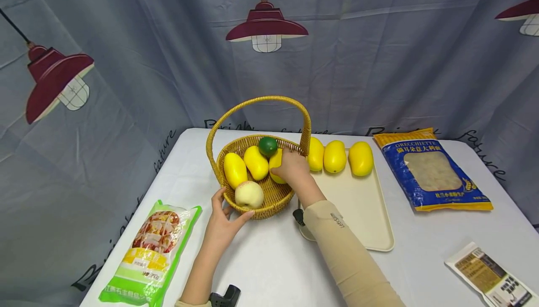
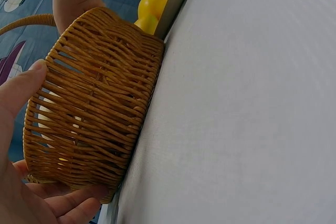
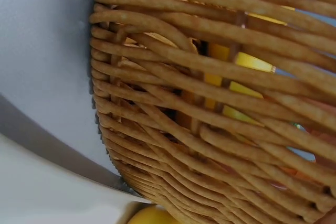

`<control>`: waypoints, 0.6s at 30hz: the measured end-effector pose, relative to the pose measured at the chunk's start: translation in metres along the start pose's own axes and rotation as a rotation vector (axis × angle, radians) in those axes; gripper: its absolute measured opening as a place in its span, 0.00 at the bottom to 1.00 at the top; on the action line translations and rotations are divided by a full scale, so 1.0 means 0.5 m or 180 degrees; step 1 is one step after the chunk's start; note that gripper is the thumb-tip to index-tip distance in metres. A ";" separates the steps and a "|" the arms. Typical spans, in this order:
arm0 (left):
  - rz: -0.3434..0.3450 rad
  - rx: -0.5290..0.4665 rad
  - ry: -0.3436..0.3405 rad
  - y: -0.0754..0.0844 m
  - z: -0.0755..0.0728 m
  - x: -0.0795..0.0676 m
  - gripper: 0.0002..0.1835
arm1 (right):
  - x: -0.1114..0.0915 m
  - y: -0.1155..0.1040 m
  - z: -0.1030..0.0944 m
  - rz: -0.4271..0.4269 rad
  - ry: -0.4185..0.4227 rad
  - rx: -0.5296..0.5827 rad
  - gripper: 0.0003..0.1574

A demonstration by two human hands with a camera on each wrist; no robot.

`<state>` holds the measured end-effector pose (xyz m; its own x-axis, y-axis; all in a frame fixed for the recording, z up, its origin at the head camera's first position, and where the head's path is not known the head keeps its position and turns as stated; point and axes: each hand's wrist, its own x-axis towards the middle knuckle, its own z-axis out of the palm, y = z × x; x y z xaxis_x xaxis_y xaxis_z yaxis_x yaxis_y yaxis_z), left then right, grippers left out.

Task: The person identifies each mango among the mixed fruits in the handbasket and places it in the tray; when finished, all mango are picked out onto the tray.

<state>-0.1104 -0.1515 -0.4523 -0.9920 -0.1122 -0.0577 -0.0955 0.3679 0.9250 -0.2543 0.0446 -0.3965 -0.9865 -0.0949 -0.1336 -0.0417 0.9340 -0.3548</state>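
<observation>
Grey-blue curtains point(image 1: 168, 40) printed with maroon lamps point(image 1: 267, 24) hang behind a white table point(image 1: 269, 260), where a wicker basket point(image 1: 273, 197) stands, its tall handle point(image 1: 267, 98) arching overhead. Inside, a green fruit point(image 1: 267, 147) sits at 12 o'clock, two yellow mangoes point(image 1: 235, 170) at 9 and 11, and a pale peach point(image 1: 249, 195) at 7. At 2 o'clock the person's right hand point(image 1: 292, 166) reaches in, fingers bent over another mango point(image 1: 275, 161) and gripping it. The left hand point(image 1: 223, 225), thumb and fingers spread partly apart, holds the basket's wall at 7 o'clock. Just beside it at 3 o'clock, a cream tray point(image 1: 358, 208) bears three mangoes point(image 1: 335, 156) toward its 11, 12 and 1. Farther out lie a blue ORECCHIETTE bag point(image 1: 433, 171) at 3, a brown-and-white pouch point(image 1: 480, 269) near 4, and a green-edged bag point(image 1: 149, 255) at 8.
</observation>
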 end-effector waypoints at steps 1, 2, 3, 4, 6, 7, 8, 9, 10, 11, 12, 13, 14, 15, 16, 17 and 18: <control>0.0000 -0.0001 0.0000 -0.001 0.000 0.000 0.58 | 0.000 0.000 0.001 0.0005 0.0004 -0.0009 0.53; 0.0003 -0.0002 -0.0001 -0.002 0.001 0.001 0.58 | 0.000 0.000 0.001 0.0016 0.0007 -0.0011 0.53; 0.0003 -0.0005 -0.0003 -0.002 0.001 0.001 0.58 | 0.000 -0.001 0.002 0.0022 0.0010 -0.0017 0.53; 0.0005 -0.0007 -0.0005 -0.002 0.001 0.001 0.58 | 0.000 -0.001 0.003 0.0031 0.0010 -0.0024 0.52; 0.0011 -0.0005 -0.0008 -0.002 0.001 0.001 0.58 | 0.001 -0.001 0.004 0.0046 0.0021 -0.0032 0.52; 0.0012 -0.0006 -0.0009 -0.002 0.001 0.001 0.58 | 0.001 -0.002 0.004 0.0051 0.0026 -0.0036 0.52; 0.0015 -0.0004 -0.0010 -0.002 0.001 0.001 0.57 | 0.001 -0.002 0.004 0.0054 0.0028 -0.0030 0.52; 0.0016 -0.0002 -0.0008 -0.001 0.001 0.000 0.57 | 0.001 -0.002 0.004 0.0054 0.0028 -0.0026 0.51; 0.0018 0.0002 -0.0004 -0.001 0.001 0.000 0.57 | 0.001 -0.003 0.004 0.0055 0.0031 -0.0020 0.51; 0.0018 0.0004 0.0001 -0.001 0.001 0.000 0.57 | 0.001 -0.003 0.004 0.0053 0.0035 -0.0012 0.51; 0.0019 0.0001 0.0004 -0.001 0.000 0.000 0.57 | 0.001 -0.002 0.004 0.0050 0.0037 -0.0007 0.51; 0.0018 -0.0002 0.0003 -0.001 0.000 0.000 0.57 | 0.001 -0.002 0.004 0.0046 0.0037 -0.0001 0.51; 0.0016 0.0000 0.0005 -0.001 0.000 0.000 0.57 | 0.001 -0.002 0.004 0.0040 0.0038 0.0004 0.51; 0.0016 -0.0006 0.0003 -0.001 0.000 0.000 0.57 | 0.001 -0.002 0.004 0.0037 0.0040 0.0006 0.51; 0.0016 -0.0011 0.0003 -0.001 0.000 0.000 0.57 | 0.001 -0.002 0.003 0.0031 0.0042 0.0005 0.51; 0.0014 -0.0016 0.0003 -0.001 0.000 0.000 0.57 | 0.000 -0.002 0.002 0.0028 0.0042 0.0009 0.51; 0.0015 -0.0022 0.0002 -0.001 0.000 0.000 0.57 | -0.001 -0.002 0.001 0.0023 0.0039 0.0009 0.51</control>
<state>-0.1101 -0.1516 -0.4530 -0.9924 -0.1111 -0.0531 -0.0902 0.3620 0.9278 -0.2536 0.0434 -0.3965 -0.9886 -0.0838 -0.1249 -0.0341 0.9336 -0.3566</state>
